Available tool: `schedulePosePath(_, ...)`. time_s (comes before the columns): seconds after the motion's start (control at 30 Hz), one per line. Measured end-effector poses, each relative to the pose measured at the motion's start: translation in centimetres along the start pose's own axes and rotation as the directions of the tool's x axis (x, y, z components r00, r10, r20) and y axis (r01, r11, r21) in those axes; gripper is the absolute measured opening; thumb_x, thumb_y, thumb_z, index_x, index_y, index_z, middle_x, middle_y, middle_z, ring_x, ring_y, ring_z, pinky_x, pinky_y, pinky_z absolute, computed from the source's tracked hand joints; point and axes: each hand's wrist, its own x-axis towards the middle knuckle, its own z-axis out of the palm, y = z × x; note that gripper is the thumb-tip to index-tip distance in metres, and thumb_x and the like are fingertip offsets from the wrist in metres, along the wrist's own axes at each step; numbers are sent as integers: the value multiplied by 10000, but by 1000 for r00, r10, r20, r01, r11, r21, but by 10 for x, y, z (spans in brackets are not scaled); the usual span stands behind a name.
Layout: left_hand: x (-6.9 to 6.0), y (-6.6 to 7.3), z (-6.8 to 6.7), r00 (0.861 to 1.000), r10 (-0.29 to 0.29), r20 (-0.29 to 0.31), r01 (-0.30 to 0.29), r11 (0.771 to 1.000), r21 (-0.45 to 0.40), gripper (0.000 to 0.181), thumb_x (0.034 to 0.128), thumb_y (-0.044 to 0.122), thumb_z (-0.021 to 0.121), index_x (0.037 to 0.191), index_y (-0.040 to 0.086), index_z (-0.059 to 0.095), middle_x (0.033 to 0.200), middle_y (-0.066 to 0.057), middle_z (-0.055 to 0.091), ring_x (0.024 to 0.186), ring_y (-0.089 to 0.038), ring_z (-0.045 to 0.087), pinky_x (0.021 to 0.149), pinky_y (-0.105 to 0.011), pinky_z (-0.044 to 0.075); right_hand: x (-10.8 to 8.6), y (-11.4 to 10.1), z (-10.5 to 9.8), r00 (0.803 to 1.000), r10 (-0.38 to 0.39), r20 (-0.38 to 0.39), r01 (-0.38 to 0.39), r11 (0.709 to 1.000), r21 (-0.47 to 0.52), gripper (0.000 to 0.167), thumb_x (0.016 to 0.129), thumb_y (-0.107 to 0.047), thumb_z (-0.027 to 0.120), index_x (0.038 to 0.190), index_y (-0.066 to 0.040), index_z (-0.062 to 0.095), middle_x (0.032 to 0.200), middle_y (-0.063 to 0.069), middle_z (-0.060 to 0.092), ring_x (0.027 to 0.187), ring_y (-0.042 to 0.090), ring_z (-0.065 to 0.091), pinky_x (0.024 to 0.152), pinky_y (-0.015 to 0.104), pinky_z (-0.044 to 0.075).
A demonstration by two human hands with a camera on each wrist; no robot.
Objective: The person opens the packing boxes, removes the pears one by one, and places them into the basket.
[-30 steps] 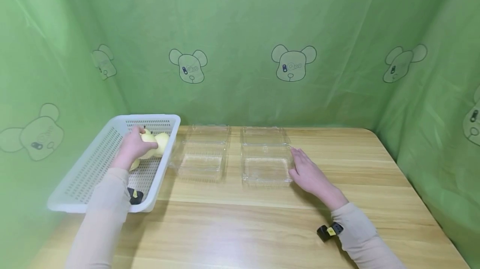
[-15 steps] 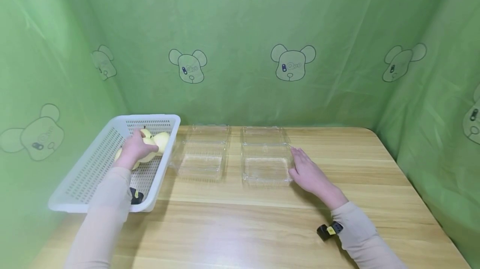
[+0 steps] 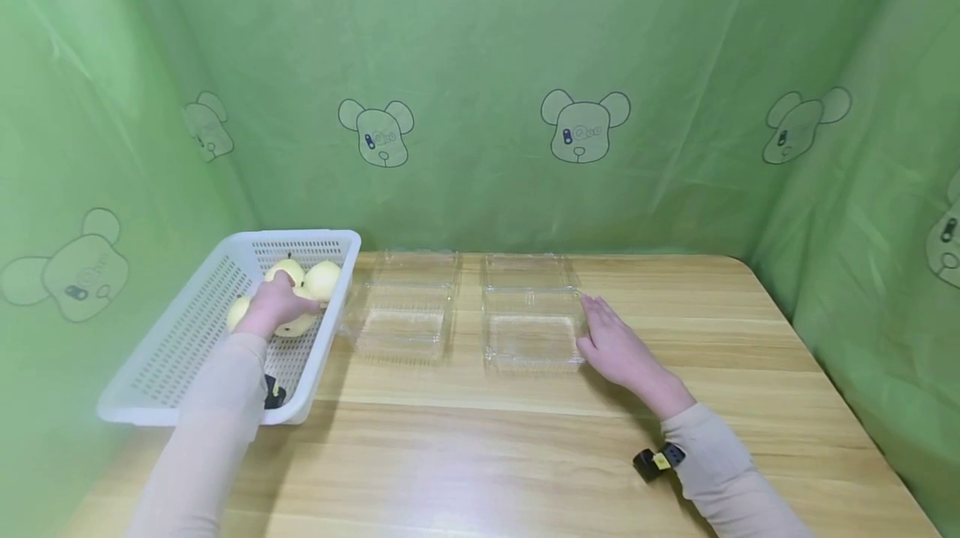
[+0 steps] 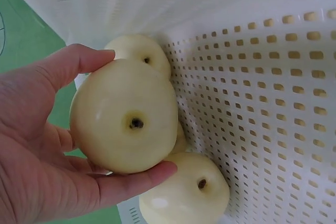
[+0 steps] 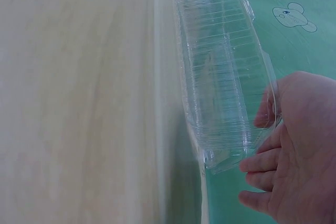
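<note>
In the head view my left hand (image 3: pixel 277 302) reaches into the white plastic basket (image 3: pixel 347 271) at the left. It grips a pale yellow pear (image 4: pixel 126 116), thumb on one side and fingers round the other in the left wrist view. Other pears (image 3: pixel 322 280) lie around it, one of them partly hidden by the hand. My right hand (image 3: pixel 618 346) touches the right side of a clear plastic clamshell box (image 3: pixel 534 338), its fingers fairly straight. In the right wrist view the thumb shows through the clear plastic (image 5: pixel 220 77). The box stands with its lid folded back.
A second clear clamshell box (image 3: pixel 405 330), lid also back, stands between the basket and the first box. Both rest on a wooden table (image 3: pixel 465 455). Green curtains (image 3: pixel 480 38) with bear-like heads enclose the table at the back and sides.
My left hand, with the pear, has shifted slightly toward the near side of the basket. More of the pears behind and to the left shows. The right hand and the boxes have stayed put.
</note>
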Motion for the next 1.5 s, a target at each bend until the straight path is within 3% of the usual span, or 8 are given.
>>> schedulePosePath(0.17,2,-3,4,1000,4,26,-4,1000,-6,705,783,249,716,1265,-132,369,1195,-356,494,1106,-481,509,981,-577,452,0,0,0,1000,-3,2,3,1000,2,640,956,-153,439,1474,143,209,1552,320,230,1449,486,200,1208,563,192)
schedulePosePath(0.53,7,-6,6,999,-7,53,8,1000,-7,804,774,232,737,1344,-150,318,1289,-400,436,1223,-528,436,1071,-616,375,0,2,1,1000,-4,-3,4,1000,-3,644,956,-158,451,1476,139,212,1553,318,232,1447,486,206,1206,562,200)
schedulePosePath(1.23,12,-11,7,996,-8,88,9,1000,-15,755,791,238,744,1313,-144,355,1291,-393,441,1247,-533,411,1110,-610,329,1,2,1,1000,-9,-8,10,1000,2,633,962,-157,438,1476,137,215,1549,319,239,1447,489,201,1205,566,200)
schedulePosePath(1.5,7,-9,4,991,-32,131,37,999,-39,766,802,239,735,1332,-136,329,1300,-384,439,1257,-529,409,1117,-606,322,2,3,2,1000,-6,-7,6,1000,-4,637,962,-160,437,1481,131,210,1550,317,238,1448,487,201,1205,565,202)
